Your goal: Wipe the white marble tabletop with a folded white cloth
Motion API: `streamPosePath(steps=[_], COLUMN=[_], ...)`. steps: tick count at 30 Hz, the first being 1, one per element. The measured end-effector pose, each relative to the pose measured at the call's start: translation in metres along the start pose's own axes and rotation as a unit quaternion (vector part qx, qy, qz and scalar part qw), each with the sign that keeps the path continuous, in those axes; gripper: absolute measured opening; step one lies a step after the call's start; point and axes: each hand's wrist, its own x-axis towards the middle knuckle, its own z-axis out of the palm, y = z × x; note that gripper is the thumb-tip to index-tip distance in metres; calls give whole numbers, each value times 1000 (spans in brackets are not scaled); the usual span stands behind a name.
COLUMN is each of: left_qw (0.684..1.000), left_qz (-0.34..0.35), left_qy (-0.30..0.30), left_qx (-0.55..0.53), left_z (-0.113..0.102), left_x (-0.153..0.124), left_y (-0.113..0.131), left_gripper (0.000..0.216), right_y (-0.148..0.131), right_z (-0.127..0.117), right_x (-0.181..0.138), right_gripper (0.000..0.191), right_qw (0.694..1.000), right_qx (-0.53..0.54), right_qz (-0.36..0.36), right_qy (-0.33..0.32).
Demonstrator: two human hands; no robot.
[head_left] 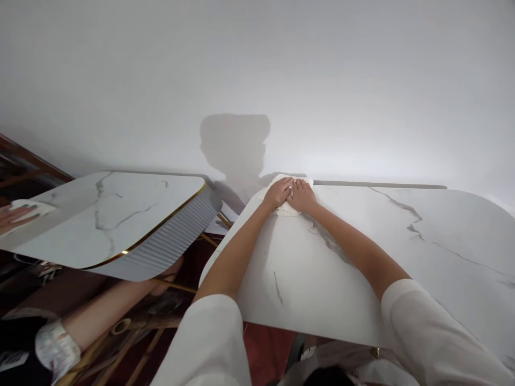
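Note:
Both of my hands rest side by side on a white cloth (287, 209) near the far left corner of a white marble-patterned tabletop (322, 289). My left hand (278, 193) is closed over the left part of the cloth, its fingers pointing right. Touching it, my right hand (301, 196) presses on the cloth's right part with its fingers together and bent. Under the palms, most of the cloth is hidden. Both arms reach forward in white sleeves.
A second marble-patterned table (137, 214) with a gold edge and ribbed side stands at the left. Another person's hand (18, 217) holds a white cloth (40, 206) on it. A pale wall (362, 107) rises behind both tables. Bamboo-like chair frames (137, 324) stand below.

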Motion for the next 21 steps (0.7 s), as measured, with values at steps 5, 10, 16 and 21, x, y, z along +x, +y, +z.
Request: streamPosePath(steps=[5,10,16,21], left_qw=[1000,998,998,995], left_qz=[-12,-11,-29,-68], left_qy=[-16,-34,-42,-52], left_qx=[12,41,46,45], left_z=[-9,-23,-46,-63], left_x=[-32,-83,-155,-207], left_y=[14,32,65,91], left_gripper=[50,51,53,53], right_y=[-23,-61,-112,-143], right_z=[-4,-8,-22,-30], right_x=[-29,-69,-123,-161], right_gripper=[63,65,66,71], right_qw=[1000,999,998,992], right_qx=[-6,-21,-11,22], right_qz=[-18,-44,-51,-97], right_qy=[12,9,-39,-77])
